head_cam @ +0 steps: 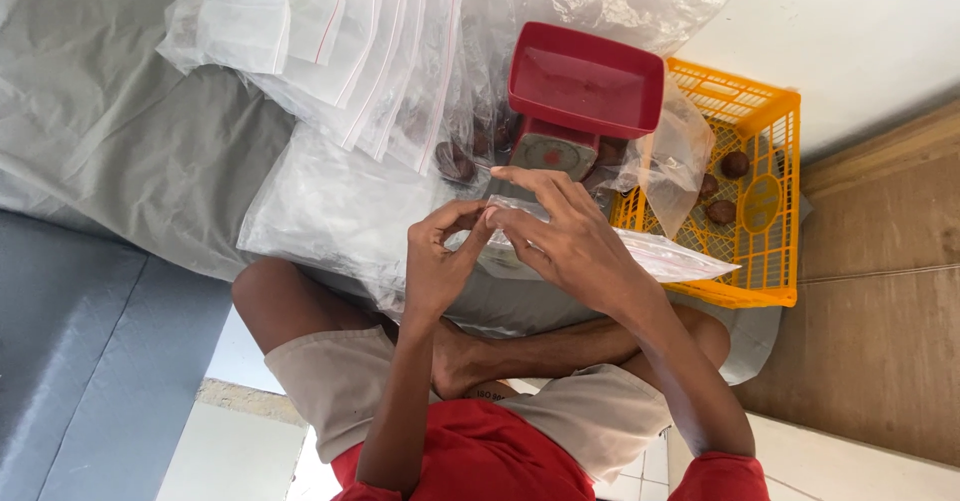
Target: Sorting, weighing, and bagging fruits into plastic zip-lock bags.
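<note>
Fingers (462, 223) of the left hand (440, 261): curled narrow, thumb and forefinger pinched on the near end of a small clear plastic zip bag (640, 253), at centre frame. Fingers (540, 196) of the right hand (570, 246): spread flat and slightly bent, lying over the top of the same bag, fingertips meeting those of the left hand at the bag's left end. Both hands hold the bag.

Clear plastic zip bag: lies crosswise between the two hands, mostly under the right palm; its free end sticks out to the right of the right hand, over the edge of the yellow crate. Contents cannot be told.

Red plastic weighing scale with a square tray (585, 81): upper centre, just above the hands, dial face toward the person.

Yellow slatted plastic crate (770, 251): right of centre, holding several small round dark brown fruits (735, 164) and a crumpled clear bag (675, 156) draped over its left rim.

Stack of empty clear zip bags with red seal strips (350, 41): upper left of centre, fanned out, well apart from the hands.

Large clear plastic sheet (330, 211): left of the hands, spread on the floor, with more dark round fruits (455, 161) showing beneath the bags near the scale.

Grey plastic sheeting (110, 121): upper left of frame.

Person: seated cross-legged at lower centre, beige shorts (340, 381), red shirt (480, 461).
</note>
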